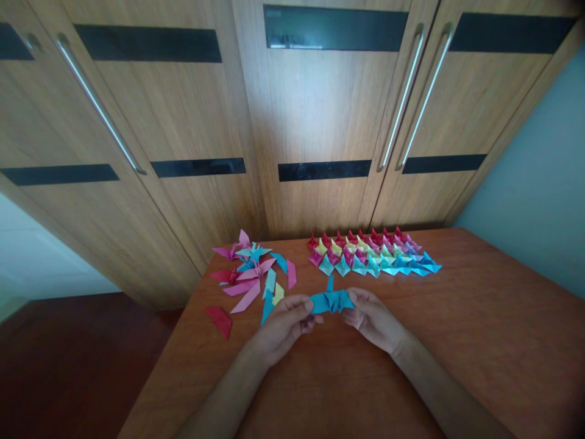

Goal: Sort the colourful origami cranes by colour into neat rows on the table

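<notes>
A blue folded-paper piece (pixel 333 301), shaped like an origami crane with a flap pointing away from me, is stretched between my two hands above the table. Its left end is pinched between the thumb and fingers of my left hand (pixel 292 320). My right hand (pixel 372 317) grips the opposite end the same way. Just beyond my left hand lie loose folded strips, among them a yellow piece (pixel 278 294) and a light blue strip (pixel 270 281). Farther left, a red folded piece (pixel 220 321) rests alone.
The brown wooden table (pixel 479 341) backs onto a wooden wardrobe (pixel 311 110) with metal handles. Rows of coloured folded-paper pieces (pixel 365 253) stand at the back, right of centre. A loose heap of pink, red and blue paper pieces (pixel 249 268) lies at the back left.
</notes>
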The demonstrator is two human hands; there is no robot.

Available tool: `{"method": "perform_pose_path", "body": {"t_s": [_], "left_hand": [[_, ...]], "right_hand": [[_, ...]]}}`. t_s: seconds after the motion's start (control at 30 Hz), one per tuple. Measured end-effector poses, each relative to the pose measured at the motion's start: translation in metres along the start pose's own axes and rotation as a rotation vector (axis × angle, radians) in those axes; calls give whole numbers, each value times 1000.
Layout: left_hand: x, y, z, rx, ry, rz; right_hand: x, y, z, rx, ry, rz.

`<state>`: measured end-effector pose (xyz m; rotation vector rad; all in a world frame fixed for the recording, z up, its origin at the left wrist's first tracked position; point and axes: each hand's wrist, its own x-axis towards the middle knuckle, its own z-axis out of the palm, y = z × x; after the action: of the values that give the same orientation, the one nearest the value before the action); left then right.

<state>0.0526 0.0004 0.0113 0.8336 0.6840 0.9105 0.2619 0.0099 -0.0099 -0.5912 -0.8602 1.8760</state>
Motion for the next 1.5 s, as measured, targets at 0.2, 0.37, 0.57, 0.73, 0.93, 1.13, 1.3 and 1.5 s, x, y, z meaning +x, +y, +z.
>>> {"method": "perform_pose_path", "body": {"t_s": [0.2,0.37,0.57,0.73,0.93,1.13,1.3,1.5], "left_hand": [[1,1,-4,-61,36,28],[2,4,-3,13,99,39],[5,7,-4,221,262,66],[6,4,-3,500,278,98],[7,1,-3,636,219,120],[10,-4,-6,656,164,136],[7,2,-10,878,257,297],[1,14,-11,1096,404,390]], "right_hand": [[1,-2,-5,-41,59,-12],[5,-1,-10,-202,146,-49],[6,-4,-11,-629,405,-272],[1,0,7,-986,356,-406],[5,9,15,-976,207,-342],[4,9,11,-948,137,-290],[8,5,4,-1001,205,-343],[23,-5,-13,-1235,279,-433]]}}
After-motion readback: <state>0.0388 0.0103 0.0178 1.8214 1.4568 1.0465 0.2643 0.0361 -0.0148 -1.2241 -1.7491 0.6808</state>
